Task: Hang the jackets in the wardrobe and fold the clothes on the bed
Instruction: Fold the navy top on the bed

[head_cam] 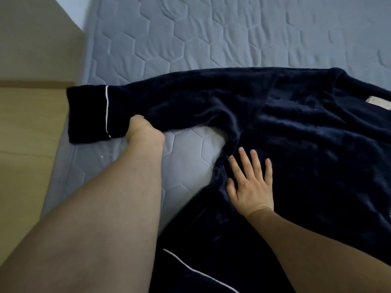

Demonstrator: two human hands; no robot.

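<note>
Fleece of a dark navy colour filled the right and lower centre of the frame: a soft pyjama top (296,127) lay spread on a bed (190,39) covered by a pale grey-blue mattress pad quilted in hexagons. One sleeve (169,102) stretched out toward the left of the frame, ending in a cuff (87,114) marked by a thin line of white piping. The left hand (143,132), reaching in from the lower left, was curled around the lower edge of that sleeve just beside the cuff, its fingers hidden in the fabric. The right hand (250,185), coming from the lower right, lay flat on the body of the top near the underarm seam, fingers straight and slightly spread, pressing the cloth down. A pale label (378,103) showed at the right edge of the frame. More white piping (198,269) ran diagonally along the garment at the bottom centre. Light wooden furniture (31,123) stood beside the bed at the left.
</note>
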